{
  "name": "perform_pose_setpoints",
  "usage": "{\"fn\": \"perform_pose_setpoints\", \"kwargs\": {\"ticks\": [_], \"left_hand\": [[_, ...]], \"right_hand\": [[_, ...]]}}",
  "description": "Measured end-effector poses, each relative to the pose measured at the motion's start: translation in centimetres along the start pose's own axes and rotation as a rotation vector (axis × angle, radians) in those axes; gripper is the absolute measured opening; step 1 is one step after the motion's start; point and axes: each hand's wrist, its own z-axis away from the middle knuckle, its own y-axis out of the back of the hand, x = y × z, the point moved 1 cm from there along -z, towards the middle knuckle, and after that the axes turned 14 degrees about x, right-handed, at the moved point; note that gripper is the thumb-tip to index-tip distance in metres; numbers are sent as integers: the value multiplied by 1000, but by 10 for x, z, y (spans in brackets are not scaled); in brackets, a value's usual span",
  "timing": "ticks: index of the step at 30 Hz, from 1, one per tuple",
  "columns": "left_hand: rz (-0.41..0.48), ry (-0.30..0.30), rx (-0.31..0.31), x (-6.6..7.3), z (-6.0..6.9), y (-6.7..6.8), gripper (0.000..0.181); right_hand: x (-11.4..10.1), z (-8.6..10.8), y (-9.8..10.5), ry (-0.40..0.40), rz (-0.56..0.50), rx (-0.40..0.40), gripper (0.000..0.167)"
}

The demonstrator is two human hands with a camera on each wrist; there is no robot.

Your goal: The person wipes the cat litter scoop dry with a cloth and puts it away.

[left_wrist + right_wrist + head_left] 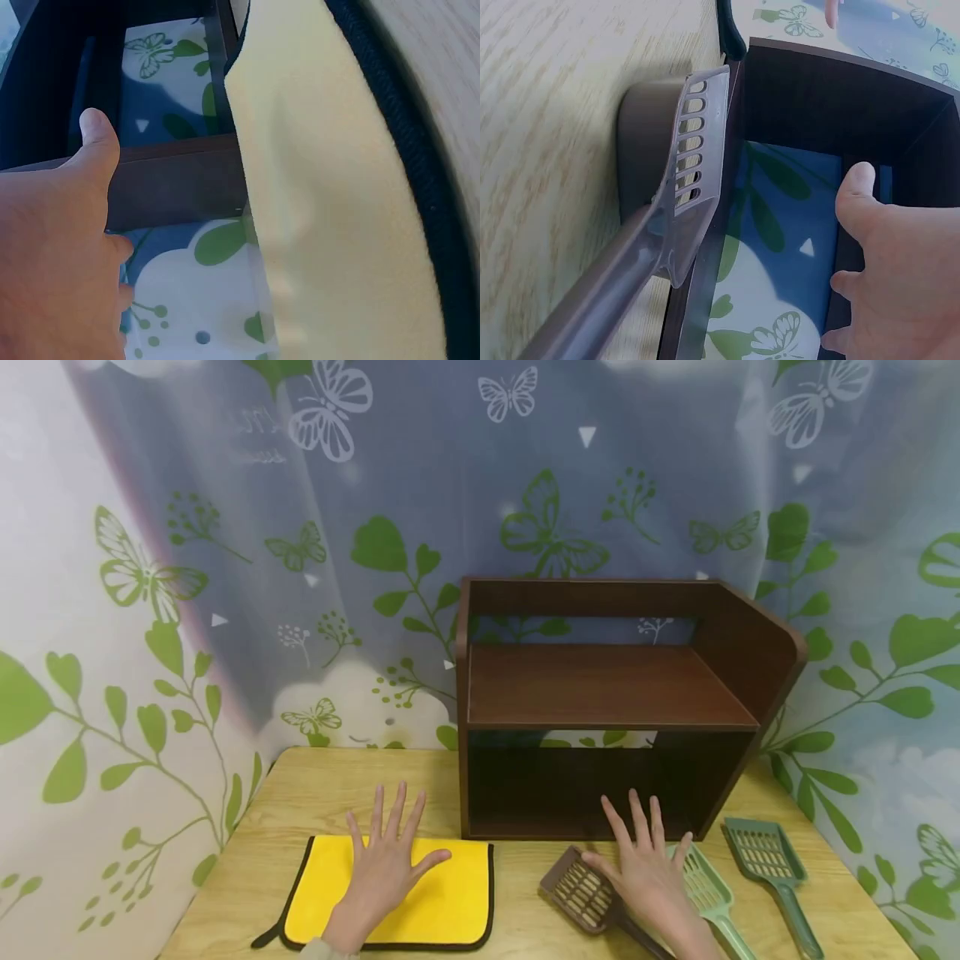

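Note:
In the head view the left hand (381,870), fingers spread, is held over a yellow cloth (457,893) with black edging. The right hand (651,875), also spread, hovers between a brown slotted scoop (581,893) and a light green scoop (705,881), partly covering both. A dark green scoop (768,853) lies further right. Neither hand holds anything. The left wrist view shows the left hand (60,255) beside the cloth (322,195); in the right wrist view the right hand (907,277) appears with the brown scoop (641,232) to its left.
A dark brown two-level shelf (607,685) stands at the back of the wooden table (367,768), behind the scoops. A curtain (405,468) printed with leaves and butterflies hangs behind and around the table.

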Motion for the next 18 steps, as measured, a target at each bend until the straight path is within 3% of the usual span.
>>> {"fn": "perform_pose_setpoints", "kwargs": {"ticks": [5, 8, 13, 18], "left_hand": [[-1, -37, 28, -4, -3, 1, 90], [54, -50, 45, -7, -8, 0, 87], [261, -20, 9, -14, -19, -4, 77], [480, 95, -32, -25, -28, -3, 60]], "right_hand": [[1, -3, 3, -3, -10, -1, 83], [3, -5, 6, -3, -33, 9, 80], [6, -10, 15, 19, -97, 80, 71], [12, -9, 23, 6, -174, 97, 56]]}}
